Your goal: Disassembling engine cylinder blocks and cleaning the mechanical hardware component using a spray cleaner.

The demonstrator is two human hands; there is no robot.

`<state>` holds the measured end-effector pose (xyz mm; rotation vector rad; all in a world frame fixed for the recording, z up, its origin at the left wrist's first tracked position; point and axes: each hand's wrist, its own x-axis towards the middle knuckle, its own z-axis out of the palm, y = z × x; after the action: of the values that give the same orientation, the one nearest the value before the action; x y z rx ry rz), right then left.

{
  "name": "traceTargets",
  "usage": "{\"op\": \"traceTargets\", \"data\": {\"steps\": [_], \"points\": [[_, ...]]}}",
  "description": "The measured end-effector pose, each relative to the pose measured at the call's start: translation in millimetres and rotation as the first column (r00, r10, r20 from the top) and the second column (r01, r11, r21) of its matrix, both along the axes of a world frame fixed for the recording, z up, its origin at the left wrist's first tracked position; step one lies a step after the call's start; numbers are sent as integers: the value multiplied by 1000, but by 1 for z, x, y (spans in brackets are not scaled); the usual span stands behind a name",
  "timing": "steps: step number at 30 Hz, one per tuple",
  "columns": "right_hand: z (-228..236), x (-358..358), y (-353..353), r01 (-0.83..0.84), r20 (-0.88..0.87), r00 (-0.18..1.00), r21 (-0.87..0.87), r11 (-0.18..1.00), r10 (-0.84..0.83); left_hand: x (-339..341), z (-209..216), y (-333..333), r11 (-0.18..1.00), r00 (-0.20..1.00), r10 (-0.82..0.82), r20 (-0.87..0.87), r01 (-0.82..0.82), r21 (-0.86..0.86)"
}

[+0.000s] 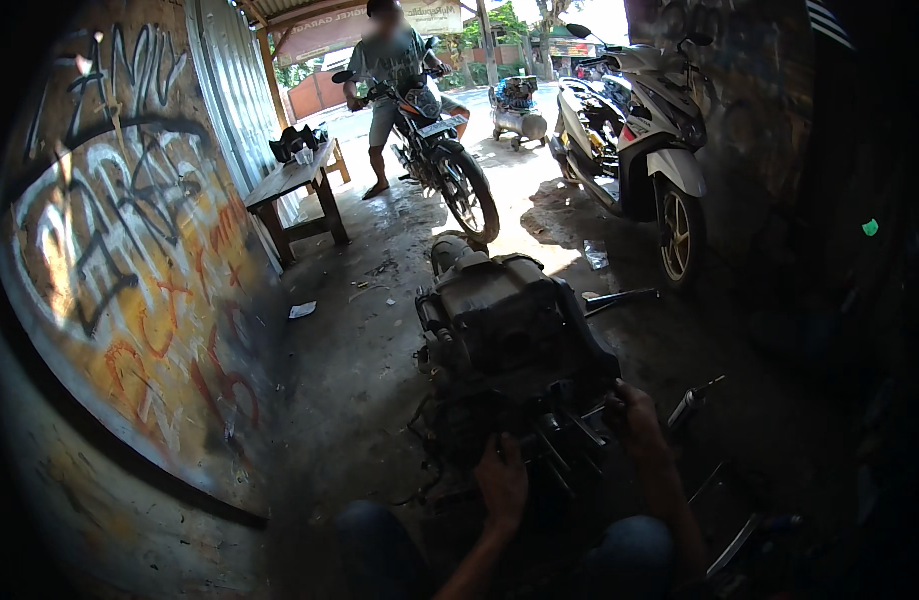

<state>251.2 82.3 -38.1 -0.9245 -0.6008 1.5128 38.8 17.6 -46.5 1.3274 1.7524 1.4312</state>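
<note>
On the floor in front of me stands a dark motorcycle engine [509, 330], with several long metal studs [551, 455] jutting from its near side. My left hand [501, 480] is at the engine's near edge, left of the studs. Its fingers are bent together, and whatever is in them is lost in shadow. To the right of the studs, my right hand [637, 425] is closed at the engine's near right corner. Deep shade hides the fingertips and small parts there.
Tools, among them a metal-bodied one [687, 405], lie right of my right hand. A dark lever-like part [619, 298] lies beyond. A scooter [639, 150] stands at the right, a wooden bench [294, 190] at the left. Ahead, a person [394, 70] straddles a motorcycle [444, 160].
</note>
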Motion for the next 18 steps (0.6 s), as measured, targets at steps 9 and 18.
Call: {"op": "traceTargets", "data": {"steps": [9,18], "points": [[10,-3,-6,55,14,998,-129,990,-54,0,4,0,1000,999,-12,-42,11,-12],[-9,-3,4,11,-130,991,-48,999,-17,3,-2,5,999,993,33,-114,-30,27]]}}
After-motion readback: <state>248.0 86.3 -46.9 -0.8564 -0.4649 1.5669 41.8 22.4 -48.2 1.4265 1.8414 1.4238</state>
